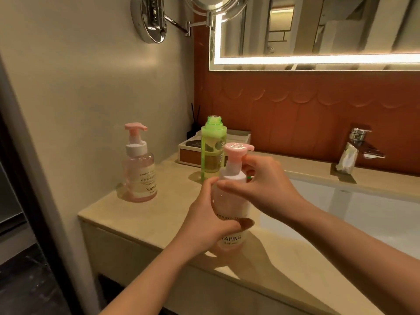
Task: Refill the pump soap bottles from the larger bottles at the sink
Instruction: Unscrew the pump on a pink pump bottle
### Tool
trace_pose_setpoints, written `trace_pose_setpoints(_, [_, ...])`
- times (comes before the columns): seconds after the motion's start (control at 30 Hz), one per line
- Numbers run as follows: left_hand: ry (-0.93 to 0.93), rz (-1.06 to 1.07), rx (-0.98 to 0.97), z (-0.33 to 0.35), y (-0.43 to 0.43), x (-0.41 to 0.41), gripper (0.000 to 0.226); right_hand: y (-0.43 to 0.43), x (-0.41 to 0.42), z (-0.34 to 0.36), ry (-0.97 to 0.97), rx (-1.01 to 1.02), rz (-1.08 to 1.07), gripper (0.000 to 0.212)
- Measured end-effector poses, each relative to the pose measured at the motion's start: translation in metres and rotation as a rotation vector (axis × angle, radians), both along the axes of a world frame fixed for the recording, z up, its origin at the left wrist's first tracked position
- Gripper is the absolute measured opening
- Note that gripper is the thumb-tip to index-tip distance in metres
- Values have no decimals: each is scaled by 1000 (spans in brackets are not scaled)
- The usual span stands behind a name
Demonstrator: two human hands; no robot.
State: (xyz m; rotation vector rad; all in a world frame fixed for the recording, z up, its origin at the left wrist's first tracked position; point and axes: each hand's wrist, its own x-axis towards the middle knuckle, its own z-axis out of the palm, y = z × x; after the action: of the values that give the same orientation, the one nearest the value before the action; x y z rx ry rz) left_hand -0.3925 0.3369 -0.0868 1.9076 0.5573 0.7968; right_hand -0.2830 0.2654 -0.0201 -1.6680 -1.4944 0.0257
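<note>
Head view: left hand (pixel 204 223) gripping pink pump bottle (pixel 229 201) round body, upright at counter (pixel 136 223) front. Right hand (pixel 266 187) pinching white collar (pixel 231 176) under pump head, likely twisting it. Best holding body steady, turning collar only. Uncapped green bottle (pixel 212 151) standing just behind hands; second pump bottle (pixel 139 173) sitting well left.

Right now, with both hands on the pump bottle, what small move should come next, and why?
Probably twist the pump collar with the right hand while the left hand steadies the pump bottle. The right fingers are at the collar, and the green bottle stands uncapped behind. Whether to loosen or tighten, I cannot tell.
</note>
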Motion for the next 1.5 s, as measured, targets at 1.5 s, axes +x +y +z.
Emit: trace_pose_setpoints(1.5, [-236, -155, -164, -31, 8, 23, 60, 24, 36, -9, 452, -217, 703, 15])
